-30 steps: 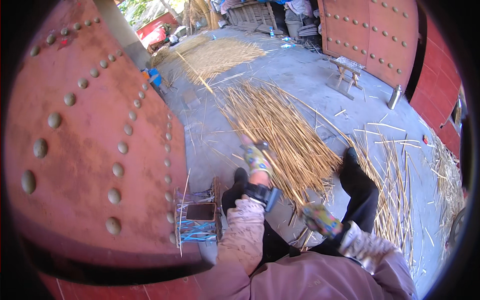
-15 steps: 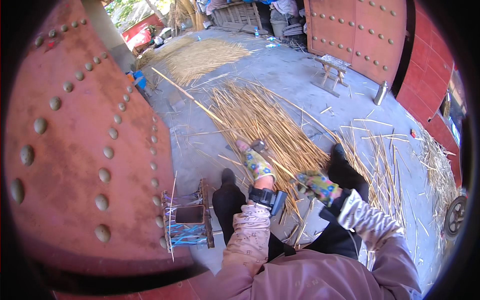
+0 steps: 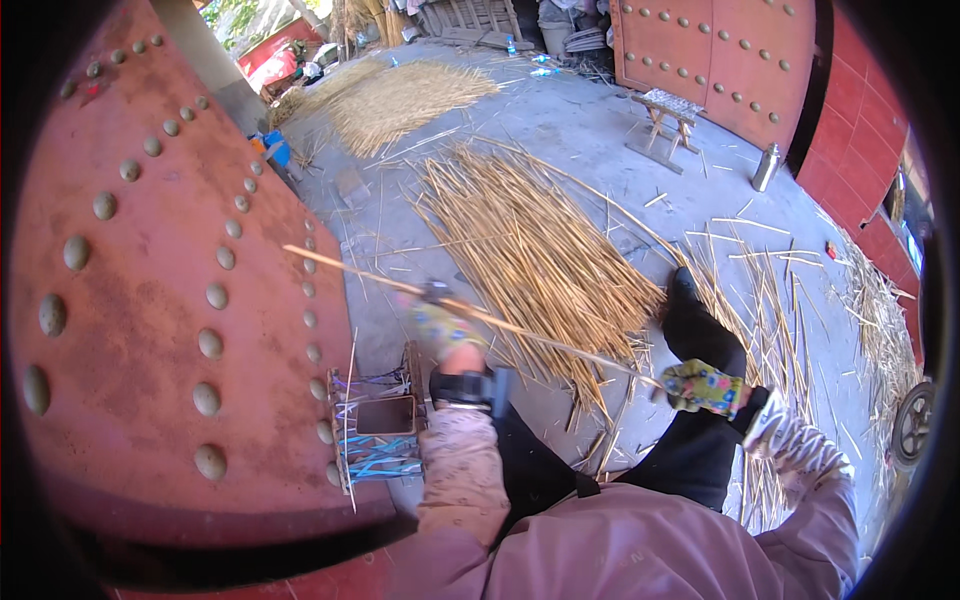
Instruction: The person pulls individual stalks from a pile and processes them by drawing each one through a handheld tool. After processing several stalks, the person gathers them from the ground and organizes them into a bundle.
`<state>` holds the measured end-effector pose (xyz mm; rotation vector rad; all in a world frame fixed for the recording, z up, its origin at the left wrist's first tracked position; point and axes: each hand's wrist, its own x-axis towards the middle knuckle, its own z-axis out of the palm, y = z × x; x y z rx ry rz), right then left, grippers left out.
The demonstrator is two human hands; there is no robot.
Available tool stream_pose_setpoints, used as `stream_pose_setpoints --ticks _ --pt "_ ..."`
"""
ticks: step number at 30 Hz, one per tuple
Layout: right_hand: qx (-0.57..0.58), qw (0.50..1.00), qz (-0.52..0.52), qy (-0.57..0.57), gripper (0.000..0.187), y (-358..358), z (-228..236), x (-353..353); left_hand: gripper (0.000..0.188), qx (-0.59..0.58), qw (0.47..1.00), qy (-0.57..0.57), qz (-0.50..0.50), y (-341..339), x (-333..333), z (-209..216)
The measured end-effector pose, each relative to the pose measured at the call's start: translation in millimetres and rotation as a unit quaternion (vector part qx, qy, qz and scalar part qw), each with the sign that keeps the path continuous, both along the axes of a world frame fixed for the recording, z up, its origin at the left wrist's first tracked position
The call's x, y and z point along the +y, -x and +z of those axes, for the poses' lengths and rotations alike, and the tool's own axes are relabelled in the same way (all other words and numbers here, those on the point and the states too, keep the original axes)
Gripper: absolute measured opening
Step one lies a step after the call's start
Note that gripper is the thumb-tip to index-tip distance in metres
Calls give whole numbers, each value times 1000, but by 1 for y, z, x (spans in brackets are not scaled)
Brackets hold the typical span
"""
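A long tan reed stalk point(image 3: 545, 337) slants across in front of me, over the near part of a heap of stalks point(image 3: 540, 240) on the ground. My right hand point(image 3: 705, 388), in a flowered glove, is closed round the stalk's near right end. My left hand point(image 3: 440, 328), gloved alike and smeared by motion, is closed about the stalk farther along. A small dark object point(image 3: 435, 291) shows at its fingers, too blurred to name. Beyond the left hand, the stalk's far end sticks out toward the red studded door.
Left of my legs stands a small frame point(image 3: 385, 440) laced with blue strips, a dark flat object point(image 3: 386, 415) on it. The studded door point(image 3: 150, 300) rises at the left. Loose stalks point(image 3: 775, 340) lie by my right foot. A stool point(image 3: 665, 118) and a metal flask point(image 3: 766, 168) stand farther right.
My hands have moved apart, the left one leftward and nearer, the right one rightward. The stalk has swung to a flatter slant, its far end now nearer the left door.
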<state>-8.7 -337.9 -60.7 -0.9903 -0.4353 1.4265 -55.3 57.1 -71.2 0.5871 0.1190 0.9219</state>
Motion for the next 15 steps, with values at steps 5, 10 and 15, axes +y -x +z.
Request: stream_pose_setpoints --ticks 5,10,15 --pt "-70 988 -133 -38 32 25 7 87 38 310 915 151 -209 -2 -117 -35" --pt "-452 890 -56 7 33 41 18 90 38 323 934 100 -118 13 -61 3" --pt "-5 987 -115 -116 24 25 -82 -29 38 247 966 79 18 6 32 42"
